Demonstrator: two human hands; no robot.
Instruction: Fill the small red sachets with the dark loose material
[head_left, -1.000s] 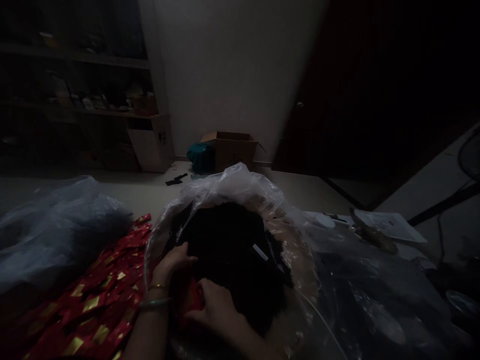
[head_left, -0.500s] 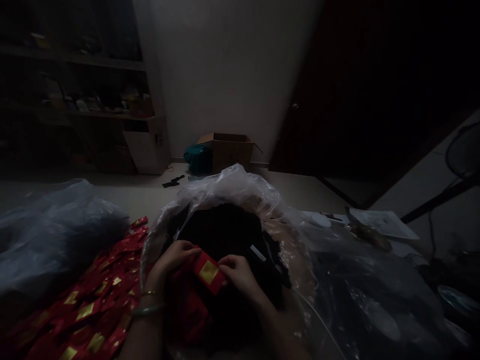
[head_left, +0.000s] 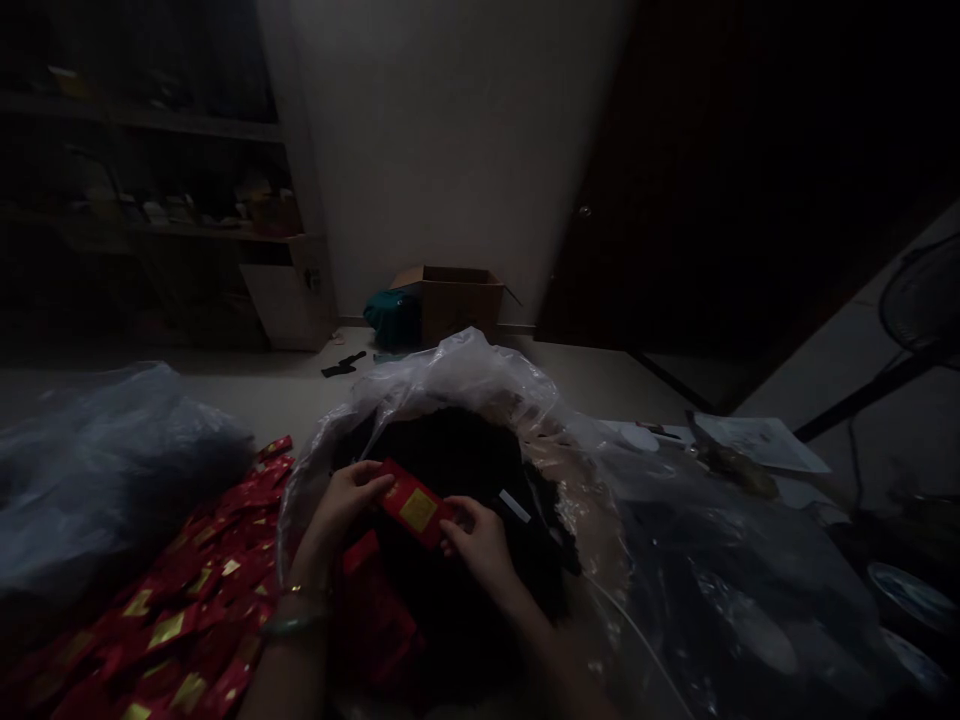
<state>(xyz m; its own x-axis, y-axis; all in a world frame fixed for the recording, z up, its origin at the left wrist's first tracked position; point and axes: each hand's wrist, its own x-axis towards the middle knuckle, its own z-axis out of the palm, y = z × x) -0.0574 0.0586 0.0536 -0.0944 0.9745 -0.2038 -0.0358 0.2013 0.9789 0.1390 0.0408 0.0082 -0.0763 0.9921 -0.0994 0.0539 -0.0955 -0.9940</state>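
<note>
At the far left we see a bulging translucent grey plastic bag (head_left: 97, 480), and beside it a spread of glossy red packets with gold squares (head_left: 172, 625). Our left hand (head_left: 341, 510), with a thin gold bangle (head_left: 304, 590) and a pale green bangle (head_left: 289, 627) on its wrist, pinches the left end of a single red packet with a gold square (head_left: 415, 507). That packet is in the air above a dark, fuzzy mass (head_left: 457, 450), whose material we cannot make out, inside a clear plastic sheet (head_left: 450, 375). Our right hand (head_left: 480, 545) grasps the packet's other end between its fingers.

A second red packet (head_left: 371, 620) lies just below the hands. So one packet is in hand and many remain spread at left; we cannot tell how many have been dealt with. Compared with the earlier frame, the held packet sits slightly higher and lies flatter.
</note>
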